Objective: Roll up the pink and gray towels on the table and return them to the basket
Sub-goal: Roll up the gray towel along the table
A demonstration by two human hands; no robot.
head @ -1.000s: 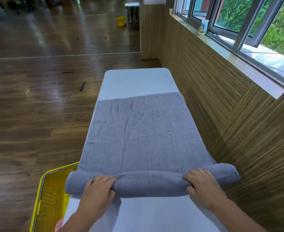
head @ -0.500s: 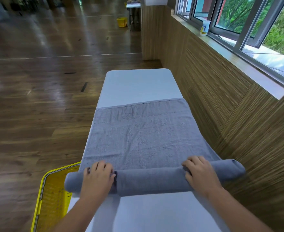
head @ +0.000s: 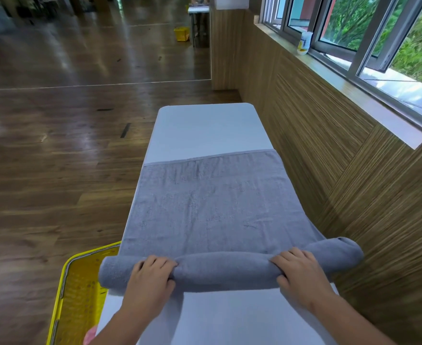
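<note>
Daylight pours in from the windows [head: 354,33] up and to the right of the two hands, so the scene's bright and evenly lit with only soft shadows under the forearms. The wooden floor [head: 55,145] off to the left catches hazy glare patches. Wide-angle bending warps the edges, and the far background looks soft and smeary.

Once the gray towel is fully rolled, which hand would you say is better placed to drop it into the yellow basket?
Left, probably. The left hand presses the gray towel roll at the table's left edge, directly beside the yellow basket on the floor. The right hand sits on the wall side.
</note>
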